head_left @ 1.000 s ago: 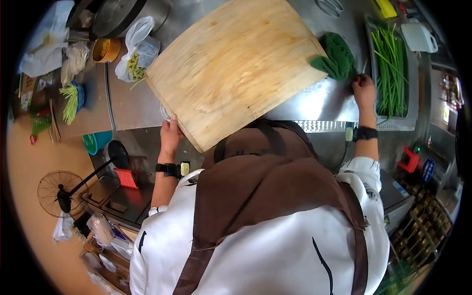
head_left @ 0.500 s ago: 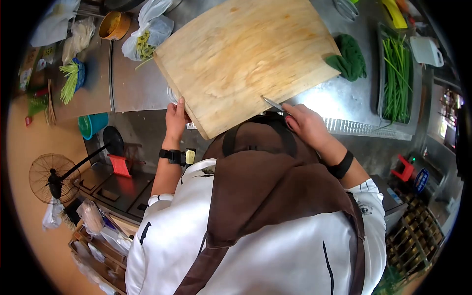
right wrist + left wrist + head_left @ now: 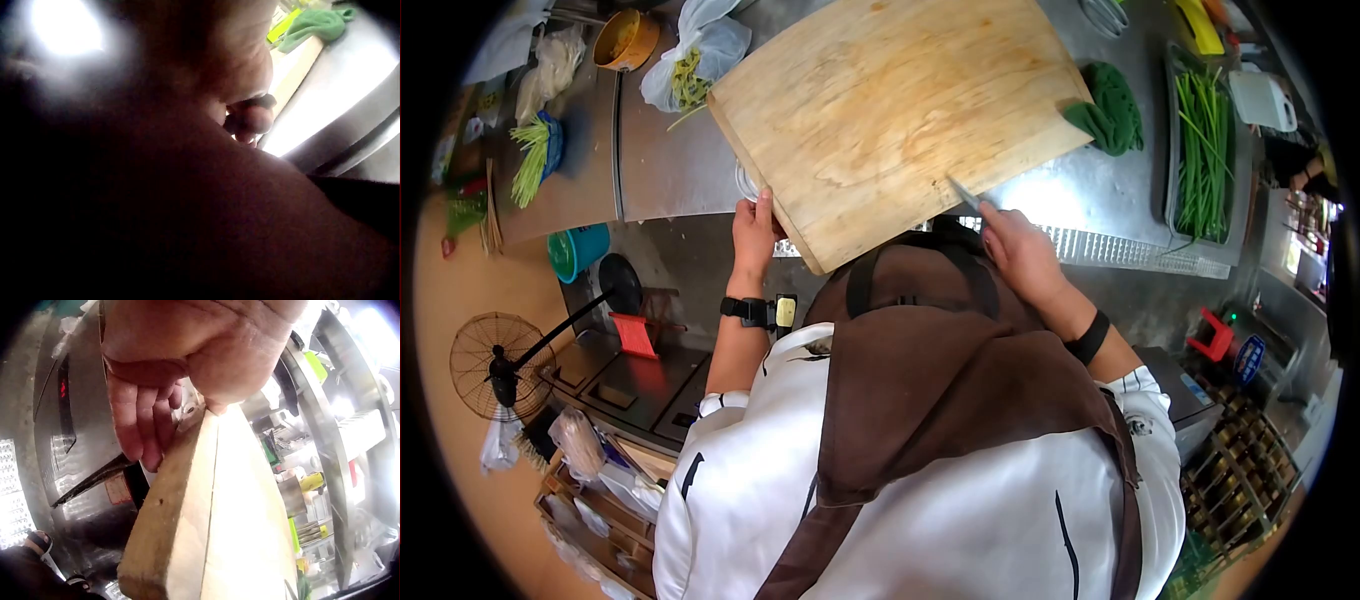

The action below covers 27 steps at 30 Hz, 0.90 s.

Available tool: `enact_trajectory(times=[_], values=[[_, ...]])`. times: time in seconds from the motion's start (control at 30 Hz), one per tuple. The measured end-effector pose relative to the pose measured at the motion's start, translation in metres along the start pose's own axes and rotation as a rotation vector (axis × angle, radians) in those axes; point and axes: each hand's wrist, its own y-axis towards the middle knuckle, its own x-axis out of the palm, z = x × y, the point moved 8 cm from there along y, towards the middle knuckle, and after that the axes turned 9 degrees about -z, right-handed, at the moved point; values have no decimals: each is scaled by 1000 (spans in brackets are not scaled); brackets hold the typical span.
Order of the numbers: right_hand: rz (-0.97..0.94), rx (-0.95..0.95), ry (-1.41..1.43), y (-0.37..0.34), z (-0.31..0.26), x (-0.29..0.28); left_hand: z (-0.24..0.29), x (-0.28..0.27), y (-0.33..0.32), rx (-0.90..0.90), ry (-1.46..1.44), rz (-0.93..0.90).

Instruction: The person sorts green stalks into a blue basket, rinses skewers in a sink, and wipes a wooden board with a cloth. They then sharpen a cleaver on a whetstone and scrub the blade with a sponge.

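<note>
From head: looks fwd & steeply down, wide, over apron [image 3: 960,390] to tabletop [image 3: 675,165]. From L wrist: v. close past L fingers [image 3: 125,419], along board [image 3: 890,120] edge. From R wrist: close, mostly dark, cloth [image 3: 315,28] top R. Shared w/ head: board in both, cloth in R.

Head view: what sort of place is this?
Probably a commercial kitchen: a big cutting board on a steel counter, a knife in the right hand, and a tray of long green stalks.
</note>
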Motion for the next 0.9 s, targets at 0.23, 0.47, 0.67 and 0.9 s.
enact_trajectory(times=[0.23,0.47,0.67,0.9], values=[[-44,-116,-4,4,-5,9,6,3,-2,-5,-38,-6],[6,-73,-22,-1,-5,9,-7,1,6,-23,-42,-31],[-21,-107,-36,-3,-5,11,-7,-2,5,-49,79,-17],[-31,-56,-31,-2,0,4,-2,2,1,-40,20,-42]])
